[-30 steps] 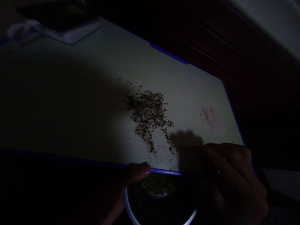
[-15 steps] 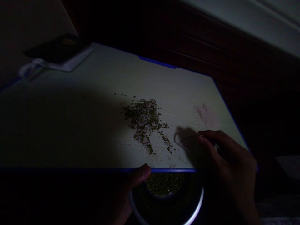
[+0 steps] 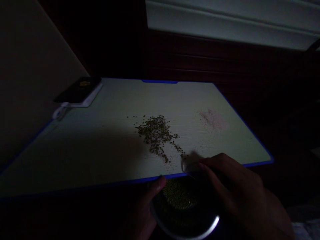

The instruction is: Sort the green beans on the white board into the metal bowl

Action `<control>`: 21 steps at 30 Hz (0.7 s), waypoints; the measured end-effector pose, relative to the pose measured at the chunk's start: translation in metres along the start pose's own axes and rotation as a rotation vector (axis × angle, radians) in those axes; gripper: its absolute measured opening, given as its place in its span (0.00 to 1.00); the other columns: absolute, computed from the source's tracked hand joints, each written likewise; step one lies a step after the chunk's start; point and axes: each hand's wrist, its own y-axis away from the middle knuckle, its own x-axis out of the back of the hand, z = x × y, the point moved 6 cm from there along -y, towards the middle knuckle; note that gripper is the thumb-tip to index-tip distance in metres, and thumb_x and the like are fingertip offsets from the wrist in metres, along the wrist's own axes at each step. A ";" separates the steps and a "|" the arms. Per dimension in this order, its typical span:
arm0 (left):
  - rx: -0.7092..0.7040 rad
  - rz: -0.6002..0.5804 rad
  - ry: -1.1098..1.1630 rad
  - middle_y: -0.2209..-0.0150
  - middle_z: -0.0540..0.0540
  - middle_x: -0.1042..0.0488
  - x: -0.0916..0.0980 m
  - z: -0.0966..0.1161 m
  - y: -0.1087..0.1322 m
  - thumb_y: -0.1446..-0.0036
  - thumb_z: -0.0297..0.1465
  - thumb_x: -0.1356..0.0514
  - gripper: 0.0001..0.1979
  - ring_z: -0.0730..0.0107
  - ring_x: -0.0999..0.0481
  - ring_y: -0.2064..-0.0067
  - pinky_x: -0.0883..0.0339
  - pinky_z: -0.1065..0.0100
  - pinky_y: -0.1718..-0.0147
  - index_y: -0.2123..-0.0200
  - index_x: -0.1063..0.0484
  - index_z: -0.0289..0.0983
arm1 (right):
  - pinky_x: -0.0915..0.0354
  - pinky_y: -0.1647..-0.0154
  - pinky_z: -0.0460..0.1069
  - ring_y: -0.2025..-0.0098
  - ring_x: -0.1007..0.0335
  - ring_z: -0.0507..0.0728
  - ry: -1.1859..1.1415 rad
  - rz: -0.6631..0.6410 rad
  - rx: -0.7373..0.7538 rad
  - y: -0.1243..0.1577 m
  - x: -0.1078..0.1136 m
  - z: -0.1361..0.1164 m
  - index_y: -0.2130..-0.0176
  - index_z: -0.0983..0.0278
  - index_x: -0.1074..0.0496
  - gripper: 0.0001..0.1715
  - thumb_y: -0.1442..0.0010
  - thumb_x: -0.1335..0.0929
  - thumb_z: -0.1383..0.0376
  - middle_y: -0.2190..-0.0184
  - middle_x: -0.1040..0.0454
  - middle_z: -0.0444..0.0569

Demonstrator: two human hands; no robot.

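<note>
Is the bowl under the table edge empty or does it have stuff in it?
Not empty. The bowl holds a heap of small green beans.

We have a single view, from a camera worn on our head, looking forward and steeply down across the pale, blue-edged tabletop [image 3: 105,133] toward a dark wall. It sits close above the table's near edge, where our left hand [image 3: 147,206] and right hand [image 3: 240,193] enter from below, dimly lit.

Seeds [image 3: 157,133] on table [image 3: 105,133]; bowl [image 3: 185,213] below edge
</note>
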 end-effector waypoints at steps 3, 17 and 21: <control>-0.064 0.005 -0.043 0.36 0.40 0.23 0.009 -0.002 -0.002 0.39 0.43 0.29 0.20 0.42 0.40 0.24 0.44 0.47 0.25 0.48 0.18 0.41 | 0.29 0.67 0.37 0.69 0.22 0.44 0.010 0.052 0.021 0.005 -0.006 -0.002 0.57 0.61 0.23 0.06 0.28 0.31 0.70 0.68 0.22 0.40; 0.027 -0.017 0.107 0.34 0.42 0.25 0.006 -0.004 -0.002 0.39 0.40 0.29 0.31 0.50 0.38 0.25 0.44 0.47 0.24 0.36 0.30 0.42 | 0.29 0.70 0.41 0.70 0.22 0.48 0.127 0.119 -0.031 -0.003 -0.010 0.009 0.57 0.64 0.21 0.08 0.29 0.32 0.71 0.69 0.22 0.45; -0.062 0.006 -0.069 0.29 0.44 0.30 0.019 -0.001 -0.003 0.42 0.41 0.26 0.27 0.55 0.45 0.22 0.60 0.61 0.21 0.42 0.21 0.39 | 0.29 0.70 0.42 0.71 0.22 0.47 0.116 0.130 -0.045 -0.001 -0.009 0.009 0.58 0.63 0.21 0.07 0.29 0.32 0.70 0.70 0.22 0.44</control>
